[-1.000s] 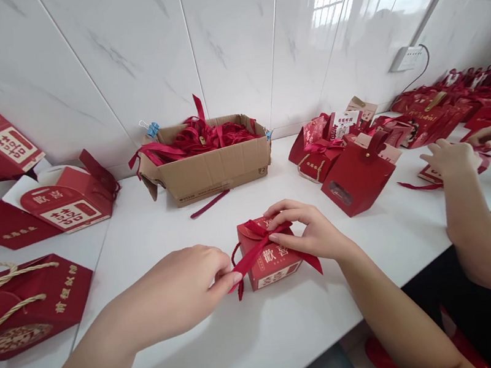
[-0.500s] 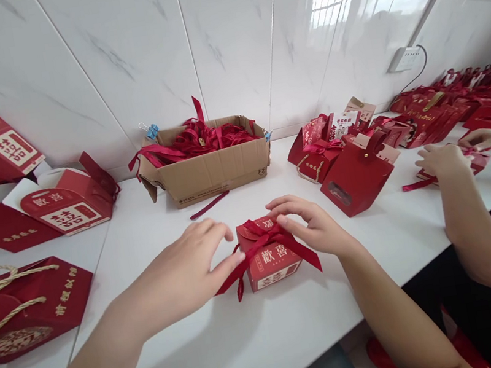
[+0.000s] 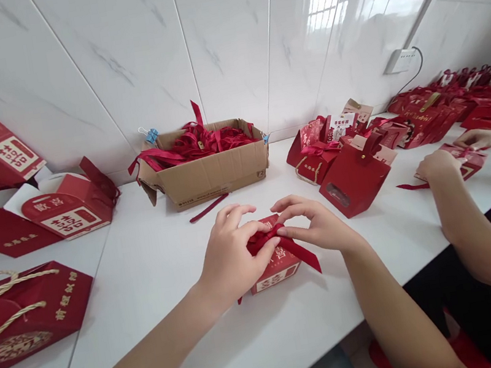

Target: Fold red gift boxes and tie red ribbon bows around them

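Observation:
A small red gift box [image 3: 282, 270] with white-and-gold lettering sits on the white table in front of me. Across its top lies a dark red ribbon [image 3: 300, 251], knotted near the middle, one tail hanging over the right side. My left hand [image 3: 237, 250] reaches over the box's left part, thumb and fingers closed on the ribbon by the knot. From the right, my right hand [image 3: 310, 223] pinches the ribbon at the same knot. The fingers hide the left part of the bow and some of the lid.
Behind stands a cardboard box [image 3: 217, 179] full of red ribbons, with a loose ribbon strip [image 3: 209, 208] before it. Red boxes [image 3: 67, 206] and a rope-handled box [image 3: 37, 310] are at left. Sample boxes [image 3: 353, 176] stand right. A co-worker's hands [image 3: 441, 165] handle another box.
My left hand has moved right, from the ribbon's left tail to the knot. My right hand's fingers have closed on the ribbon there. The gift box has stayed in place.

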{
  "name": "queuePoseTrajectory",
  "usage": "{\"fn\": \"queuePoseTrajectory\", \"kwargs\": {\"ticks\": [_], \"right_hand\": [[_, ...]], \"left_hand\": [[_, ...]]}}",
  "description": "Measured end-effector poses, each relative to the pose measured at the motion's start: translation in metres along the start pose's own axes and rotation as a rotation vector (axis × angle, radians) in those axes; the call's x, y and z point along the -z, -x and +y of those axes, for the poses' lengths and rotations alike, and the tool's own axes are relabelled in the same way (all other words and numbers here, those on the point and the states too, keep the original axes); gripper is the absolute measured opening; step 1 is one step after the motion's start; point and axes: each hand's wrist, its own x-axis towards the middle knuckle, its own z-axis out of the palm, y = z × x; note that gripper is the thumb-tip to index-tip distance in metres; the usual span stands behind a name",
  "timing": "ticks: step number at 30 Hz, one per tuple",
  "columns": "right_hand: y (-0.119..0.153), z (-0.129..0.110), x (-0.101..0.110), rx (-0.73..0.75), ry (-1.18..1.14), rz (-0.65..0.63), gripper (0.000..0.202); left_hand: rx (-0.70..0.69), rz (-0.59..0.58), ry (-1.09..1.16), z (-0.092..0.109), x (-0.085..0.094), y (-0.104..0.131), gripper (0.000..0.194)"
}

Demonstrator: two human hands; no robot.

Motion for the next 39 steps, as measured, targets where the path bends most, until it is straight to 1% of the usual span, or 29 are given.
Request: {"fn": "queuePoseTrajectory", "kwargs": {"ticks": [6, 12, 19, 24, 31, 34, 35, 36, 37, 39], "right_hand": [[0.000, -0.002, 0.001, -0.052, -0.058, -0.004, 0.013], [-0.001, -0.002, 0.000, -0.033, -0.120, 0.009, 0.014], [-0.002, -0.001, 0.000, -0.052, -0.218, 0.041, 0.019], [-0.001, 0.001, 0.002, -0.065, -0.166, 0.045, 0.018], [0.000, 0.004, 0.005, -0.077, -0.079, 0.086, 0.023], [0.001, 0.004, 0.006, -0.083, -0.082, 0.073, 0.022], [0.001, 0.004, 0.007, -0.092, -0.089, 0.070, 0.019], [0.001, 0.004, 0.007, -0.104, -0.097, 0.077, 0.019], [0.001, 0.004, 0.008, -0.115, -0.109, 0.098, 0.021], [0.002, 0.003, 0.008, -0.124, -0.144, 0.178, 0.028]], "left_hand": [[-0.023, 0.028, 0.004, 0.000, -0.004, 0.000, 0.019], [-0.039, 0.023, -0.019, 0.000, -0.006, 0.000, 0.017], [-0.029, 0.016, -0.016, 0.000, -0.006, 0.000, 0.016], [0.006, -0.008, -0.024, 0.001, -0.004, -0.001, 0.016], [0.039, -0.034, -0.014, 0.002, -0.004, -0.001, 0.018], [0.057, -0.076, 0.011, 0.000, 0.001, -0.003, 0.016], [0.066, -0.094, 0.034, -0.002, 0.006, -0.004, 0.016], [0.080, -0.112, 0.062, -0.004, 0.011, -0.006, 0.020], [0.104, -0.127, 0.092, -0.006, 0.018, -0.008, 0.025], [0.181, -0.168, 0.126, -0.011, 0.031, -0.012, 0.032]]}}
